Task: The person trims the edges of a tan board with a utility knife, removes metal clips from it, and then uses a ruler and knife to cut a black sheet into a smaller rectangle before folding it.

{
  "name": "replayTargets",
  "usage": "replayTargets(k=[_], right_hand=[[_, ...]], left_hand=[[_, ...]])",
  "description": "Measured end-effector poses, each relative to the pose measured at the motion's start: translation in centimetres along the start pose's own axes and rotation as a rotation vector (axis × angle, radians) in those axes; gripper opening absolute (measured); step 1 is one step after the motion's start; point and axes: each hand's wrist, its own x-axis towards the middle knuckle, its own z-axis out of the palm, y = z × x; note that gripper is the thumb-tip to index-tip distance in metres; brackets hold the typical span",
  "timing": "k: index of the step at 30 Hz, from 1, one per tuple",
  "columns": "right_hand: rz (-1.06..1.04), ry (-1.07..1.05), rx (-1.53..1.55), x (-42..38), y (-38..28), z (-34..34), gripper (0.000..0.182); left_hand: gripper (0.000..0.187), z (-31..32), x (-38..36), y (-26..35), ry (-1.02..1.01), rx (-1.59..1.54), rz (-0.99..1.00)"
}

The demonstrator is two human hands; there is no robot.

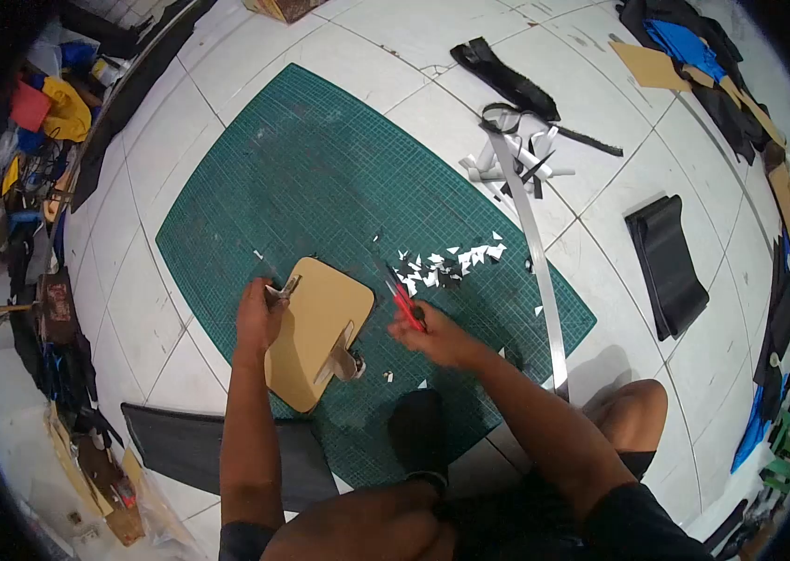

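Observation:
My left hand (260, 316) is closed on a small pale strip (277, 292) at the left edge of a tan board with rounded corners (318, 313). My right hand (430, 335) grips red-handled scissors (406, 307), their tips pointing up and left, to the right of the board. A curled pale strip (346, 363) lies on the board's lower right part. Small white and black scraps (432, 269) are scattered on the green cutting mat (292, 168) just beyond the scissors.
A long metal ruler (533, 243) crosses the mat's right edge. Beyond it lie a pile of strips (521, 159), a black piece (505, 79) and folded black material (666, 266). Dark sheet material (180, 449) lies at lower left. My foot (416, 430) rests on the mat.

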Motion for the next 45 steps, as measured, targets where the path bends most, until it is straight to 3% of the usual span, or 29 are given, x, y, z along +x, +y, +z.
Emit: replayTargets(k=[1, 3, 5, 8, 11, 14, 17, 20, 23, 26, 29, 32, 35, 38, 41, 45], right_hand=[[0.117, -0.061, 0.13, 1.7, -0.8, -0.1, 0.051], [0.102, 0.188, 0.046, 4.5, -2.9, -1.4, 0.049], [-0.464, 0.517, -0.427, 6.5, -2.3, -3.8, 0.046], [-0.362, 0.527, -0.081, 5.0, -5.4, -3.1, 0.045], [0.05, 0.415, -0.314, 3.3, -2.0, 0.6, 0.042], [-0.025, 0.266, -0.281, 1.4, 0.8, 3.0, 0.045], [-0.202, 0.183, -0.699, -0.4, -1.2, 3.3, 0.052], [-0.228, 0.221, -0.931, -0.6, -2.6, 3.9, 0.053], [0.028, 0.406, -0.89, -0.3, -5.6, 1.4, 0.05], [-0.233, 0.676, -0.845, -1.5, -3.5, -2.4, 0.046], [0.023, 0.577, -0.774, -5.0, -4.1, -2.9, 0.038], [0.073, 0.464, -0.616, -7.6, -3.4, -0.6, 0.031], [0.113, 0.375, -0.731, -8.2, -0.3, 2.4, 0.031], [0.1, 0.206, -0.902, -7.7, -0.5, 4.2, 0.031], [-0.039, 0.277, -0.939, -6.9, 0.8, 4.6, 0.033], [-0.021, 0.298, -1.015, -6.3, 1.2, 4.9, 0.036]], left_hand=[[0.042, 0.0, 0.1, 0.1, -0.007, 0.001, 0.0], [0.042, -0.1, -0.5, 0.2, -0.007, -0.006, -0.002], [0.042, -0.4, -0.7, 1.1, 0.013, -0.03, 0.008], [0.042, -0.1, -0.8, 1.4, 0.03, -0.001, 0.009], [0.042, 0.6, -1.0, 1.6, 0.045, -0.021, 0.024], [0.042, 0.5, -1.2, 2.0, 0.013, -0.059, -0.04], [0.042, 0.5, -1.2, 2.0, 0.016, -0.049, -0.03], [0.042, 0.6, -1.2, 1.7, 0.004, -0.062, -0.048], [0.043, 0.4, -1.2, 1.7, 0.005, -0.038, -0.029], [0.045, 0.6, -1.2, 1.5, -0.023, -0.091, -0.055], [0.05, 1.0, -1.3, 1.5, 0.014, -0.057, -0.002], [0.057, 1.9, -2.0, 5.5, 0.351, 0.124, 0.163], [0.067, 3.1, -2.7, 11.4, 0.03, -0.005, 0.131], [0.071, 5.3, -2.3, 12.9, -0.103, 0.07, -0.015], [0.074, 5.9, -2.1, 13.0, -0.132, 0.073, -0.047], [0.077, 6.2, -1.8, 13.5, -0.145, 0.063, -0.14]])
